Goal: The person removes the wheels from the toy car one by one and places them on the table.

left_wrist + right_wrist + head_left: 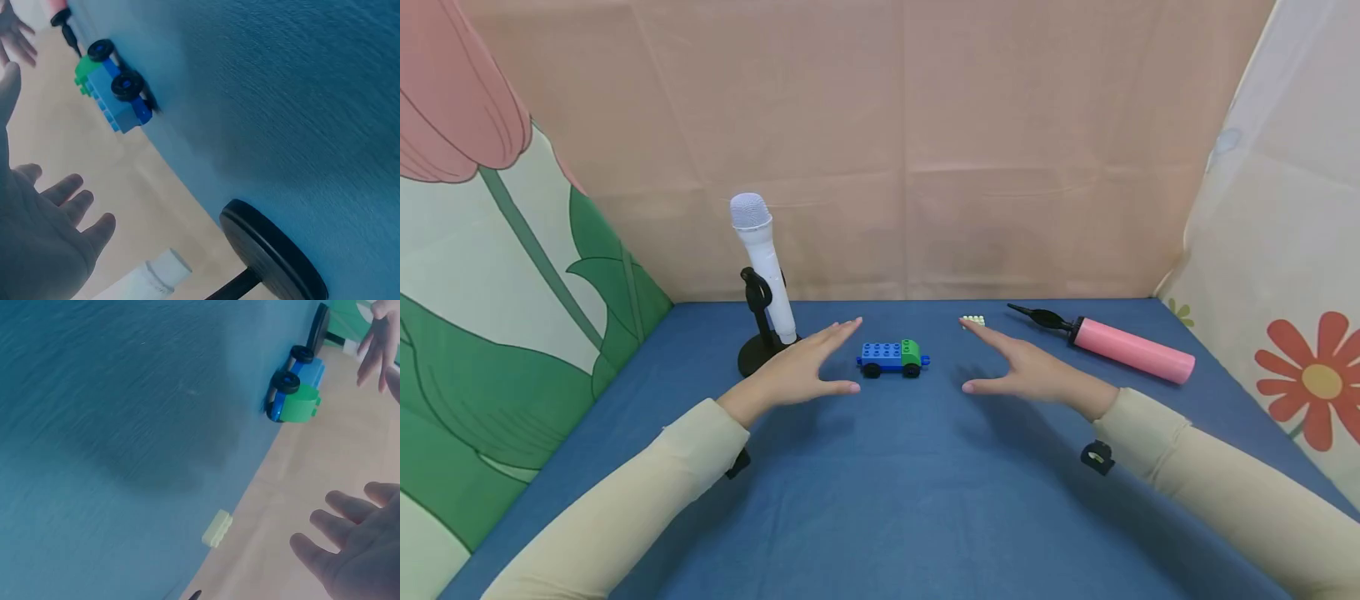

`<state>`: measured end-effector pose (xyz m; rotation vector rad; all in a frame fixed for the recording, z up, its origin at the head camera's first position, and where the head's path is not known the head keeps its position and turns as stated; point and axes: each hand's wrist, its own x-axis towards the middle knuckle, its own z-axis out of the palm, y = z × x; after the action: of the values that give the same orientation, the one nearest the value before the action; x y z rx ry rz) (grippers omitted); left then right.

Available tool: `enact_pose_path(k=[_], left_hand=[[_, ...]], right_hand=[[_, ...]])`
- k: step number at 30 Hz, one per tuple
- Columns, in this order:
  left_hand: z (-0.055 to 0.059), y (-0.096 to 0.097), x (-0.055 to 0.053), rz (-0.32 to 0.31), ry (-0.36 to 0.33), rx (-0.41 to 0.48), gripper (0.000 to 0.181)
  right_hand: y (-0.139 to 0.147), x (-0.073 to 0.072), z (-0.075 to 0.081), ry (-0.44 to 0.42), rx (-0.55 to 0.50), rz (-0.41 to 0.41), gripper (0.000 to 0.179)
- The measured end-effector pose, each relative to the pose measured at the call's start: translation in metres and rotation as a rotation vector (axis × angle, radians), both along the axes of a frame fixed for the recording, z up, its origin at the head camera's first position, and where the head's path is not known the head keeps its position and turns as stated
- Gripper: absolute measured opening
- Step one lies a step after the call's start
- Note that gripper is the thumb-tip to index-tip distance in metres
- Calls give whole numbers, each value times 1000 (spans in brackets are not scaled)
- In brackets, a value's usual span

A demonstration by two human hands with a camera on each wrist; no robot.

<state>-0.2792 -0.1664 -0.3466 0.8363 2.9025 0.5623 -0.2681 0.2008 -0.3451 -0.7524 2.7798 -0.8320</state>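
Both hands hover over the blue cloth with fingers straight and thumbs spread, holding nothing. My left hand (801, 367) is nearest the black stand (756, 352), which carries a white microphone (766, 258). Between the hands and slightly beyond them sits a toy car of building blocks (891, 357), with a blue body, a green block at its right end and black wheels. My right hand (1037, 371) overlaps a small pale yellow block (974, 320) in the head view; the right wrist view shows that block (217, 529) on the cloth, apart from the fingers.
A pink hand pump (1131, 350) with a black nozzle lies at the right back, beyond my right hand. Behind the table (880, 500) hangs a beige cloth wall (902, 150). Printed curtains close off the left and right sides.
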Motion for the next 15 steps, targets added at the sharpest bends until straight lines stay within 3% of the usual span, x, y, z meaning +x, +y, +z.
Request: enact_pose_path(k=[6,15], left_hand=[[-3,5,-11,-6,-81,99,102],[-8,16,-22,20,-162,169,102]], right_hand=[[-9,-8,-1,-26,-85,1,97],[-23,-26,-9,-118,-274,-15,91]])
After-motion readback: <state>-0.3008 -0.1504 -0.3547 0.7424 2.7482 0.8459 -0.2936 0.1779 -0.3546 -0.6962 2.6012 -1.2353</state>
